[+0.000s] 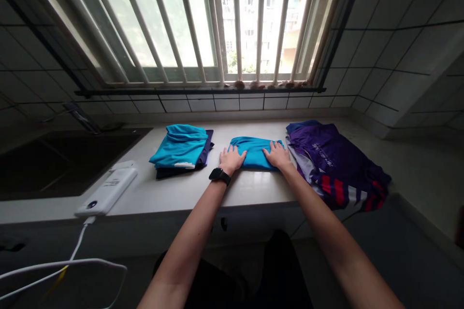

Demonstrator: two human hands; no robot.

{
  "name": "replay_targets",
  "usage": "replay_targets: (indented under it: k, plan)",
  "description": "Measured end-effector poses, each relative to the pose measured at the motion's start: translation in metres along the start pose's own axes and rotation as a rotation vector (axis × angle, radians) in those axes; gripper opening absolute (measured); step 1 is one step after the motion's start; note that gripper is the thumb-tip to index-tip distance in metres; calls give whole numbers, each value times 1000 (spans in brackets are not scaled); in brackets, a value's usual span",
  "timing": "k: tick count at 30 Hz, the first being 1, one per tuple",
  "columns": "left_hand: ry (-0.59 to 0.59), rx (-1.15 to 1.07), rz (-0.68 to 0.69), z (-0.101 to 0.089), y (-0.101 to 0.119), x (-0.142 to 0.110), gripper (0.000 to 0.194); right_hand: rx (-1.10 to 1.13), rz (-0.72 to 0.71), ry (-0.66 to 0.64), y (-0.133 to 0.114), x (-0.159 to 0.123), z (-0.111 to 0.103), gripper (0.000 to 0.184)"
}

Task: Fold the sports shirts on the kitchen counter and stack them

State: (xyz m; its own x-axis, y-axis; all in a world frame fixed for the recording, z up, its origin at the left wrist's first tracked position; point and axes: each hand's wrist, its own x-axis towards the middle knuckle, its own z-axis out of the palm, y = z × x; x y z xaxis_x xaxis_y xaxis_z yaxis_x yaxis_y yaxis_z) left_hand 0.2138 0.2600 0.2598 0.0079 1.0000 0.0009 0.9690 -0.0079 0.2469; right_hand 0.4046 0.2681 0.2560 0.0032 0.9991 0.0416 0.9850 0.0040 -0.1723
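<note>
A bright blue garment (254, 153), folded into a flat rectangle, lies on the white countertop (250, 193) straight ahead of me. My left hand (232, 158) rests on its left end with fingers spread, a black watch (220, 175) on that wrist. On the right end lies my right hand (277, 154), fingers also apart and flat on the cloth. To the left is a stack of folded clothes, a turquoise garment (183, 147) on top of a dark navy one (207, 148). Right of my right hand is a loose pile with a purple garment (326, 145) with red and white stripes.
A dark sink (72, 159) with a faucet (81, 118) is set into the counter at the left. By the front edge sits a white power bank (108, 190) with a white cable (78, 246) hanging down. A barred window (213, 24) is behind the counter.
</note>
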Motion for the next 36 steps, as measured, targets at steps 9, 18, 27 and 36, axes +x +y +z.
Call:
replay_targets:
  k: [9, 18, 27, 36]
  plan:
    - [180, -31, -202, -20, -23, -47, 53, 45, -16, -71, 5, 0, -49, 56]
    - [20, -441, -54, -9, -27, -57, 26, 365, -114, -240, -20, -9, -17, 30]
    - [490, -913, -9, -66, -104, -40, 21, 1107, -338, -132, -101, -7, -32, 32]
    - [580, -331, -236, -134, -182, -4, 50, 518, -306, 56, -247, 14, -24, 74]
